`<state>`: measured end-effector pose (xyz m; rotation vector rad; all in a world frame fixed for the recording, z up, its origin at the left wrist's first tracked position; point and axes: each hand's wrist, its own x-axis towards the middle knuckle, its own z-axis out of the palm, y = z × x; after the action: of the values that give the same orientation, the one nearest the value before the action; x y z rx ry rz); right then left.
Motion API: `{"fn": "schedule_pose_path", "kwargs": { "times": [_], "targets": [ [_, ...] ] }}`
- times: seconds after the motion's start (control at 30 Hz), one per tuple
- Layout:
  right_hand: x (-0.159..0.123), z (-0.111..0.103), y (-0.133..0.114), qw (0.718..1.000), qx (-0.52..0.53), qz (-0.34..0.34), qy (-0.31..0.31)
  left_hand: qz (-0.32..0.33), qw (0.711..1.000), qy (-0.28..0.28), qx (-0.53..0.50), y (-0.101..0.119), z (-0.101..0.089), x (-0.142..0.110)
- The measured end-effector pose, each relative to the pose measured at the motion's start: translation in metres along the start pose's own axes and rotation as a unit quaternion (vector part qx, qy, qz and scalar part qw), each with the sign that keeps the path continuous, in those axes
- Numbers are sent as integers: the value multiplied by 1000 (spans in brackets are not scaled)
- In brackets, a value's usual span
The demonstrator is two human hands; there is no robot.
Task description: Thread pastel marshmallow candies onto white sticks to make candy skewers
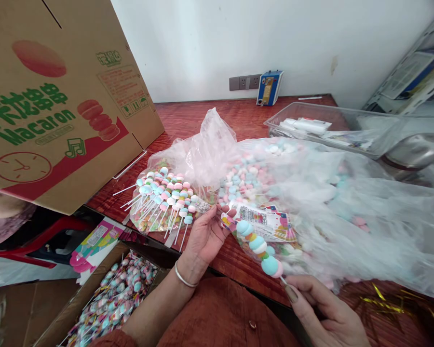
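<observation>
In the head view my right hand pinches the white stick of a marshmallow skewer, its pastel blue, white and pink pieces alternating with small orange and green ones. The skewer slants up toward my left hand, which is closed on a clear printed wrapper. The skewer's tip is at the wrapper; whether it is inside I cannot tell. Behind the skewer lies a stack of printed wrappers. Left of my left hand, a pile of unwrapped marshmallow skewers rests on a bag of small coloured candies.
Large plastic bags of loose marshmallows cover the table's right side. A clear plastic tray and a blue device stand behind. A tall cardboard box is at left; below it, an open carton holds wrapped skewers.
</observation>
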<state>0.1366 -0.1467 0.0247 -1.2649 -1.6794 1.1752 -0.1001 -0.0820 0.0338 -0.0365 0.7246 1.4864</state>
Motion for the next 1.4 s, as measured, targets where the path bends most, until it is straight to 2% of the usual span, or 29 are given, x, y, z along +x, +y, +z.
{"fn": "schedule_pose_path", "kwargs": {
  "times": [0.23, 0.43, 0.57, 0.77, 0.9, 1.0, 1.2, 1.4],
  "targets": [
    [0, 0, 0, 999, 6, 20, -40, -10, 1000, 10, 2, 0, 3, -1],
    [1, -7, 5, 995, 21, 42, -83, -25, 998, -58, 23, 1, 3, -6],
    [-1, -2, 4, 998, 12, 34, -57, -1, 996, -80, 40, -2, 1, -6],
    [-4, 13, 5, 989, -125, -73, 26, 18, 999, -9, 28, -9, 6, -3],
    [-6, 18, 13, 963, -207, -163, 57, 23, 999, 20, 14, -12, 9, -2],
    [-7, 18, 19, 938, -272, -200, 76, 38, 999, 21, 16, -14, 10, -3],
    [-7, 16, 24, 910, -339, -225, 75, 27, 999, 42, -3, -15, 13, -3],
    [-5, 11, 23, 876, -396, -271, 46, 3, 998, 51, -21, -15, 14, -3]
  ]
}}
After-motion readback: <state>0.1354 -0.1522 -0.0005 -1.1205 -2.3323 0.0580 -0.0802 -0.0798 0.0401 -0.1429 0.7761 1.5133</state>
